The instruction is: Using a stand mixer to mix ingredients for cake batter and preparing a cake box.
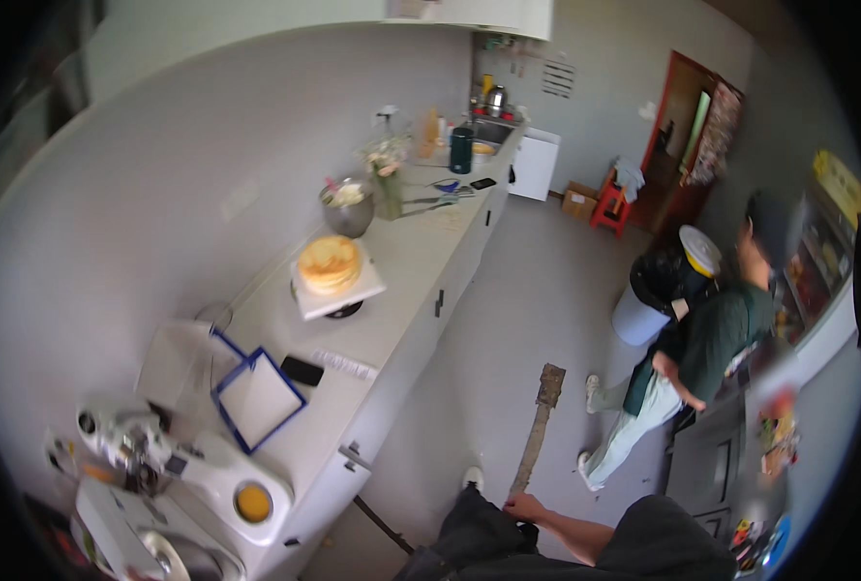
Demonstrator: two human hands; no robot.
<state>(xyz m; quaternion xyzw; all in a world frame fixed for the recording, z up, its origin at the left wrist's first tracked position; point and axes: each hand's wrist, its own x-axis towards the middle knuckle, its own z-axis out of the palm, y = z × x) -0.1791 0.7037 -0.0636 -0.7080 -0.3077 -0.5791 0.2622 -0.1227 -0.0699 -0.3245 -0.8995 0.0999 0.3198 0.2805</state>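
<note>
My right hand point(527, 508) is low in front of my body, next to my dark trousers point(482, 528). Its fingers look curled together, and whatever they may hold is too small to make out. In the picture it overlaps the near end of a long brown strip point(533, 445) lying along the grey floor; whether the two touch I cannot tell. My left hand is out of sight. Left of me, on the white counter point(411, 281), stacked round golden cake layers point(330, 263) rest on a white square board point(364, 287) over a dark stand.
A stand mixer point(198, 465), a blue-framed tray point(258, 399), a black phone point(302, 371), a grey bowl point(348, 209) and a flower vase point(388, 189) share the counter. To my right a person point(711, 349) stands by a lined bin point(640, 312). Farther off is a red stool point(611, 205).
</note>
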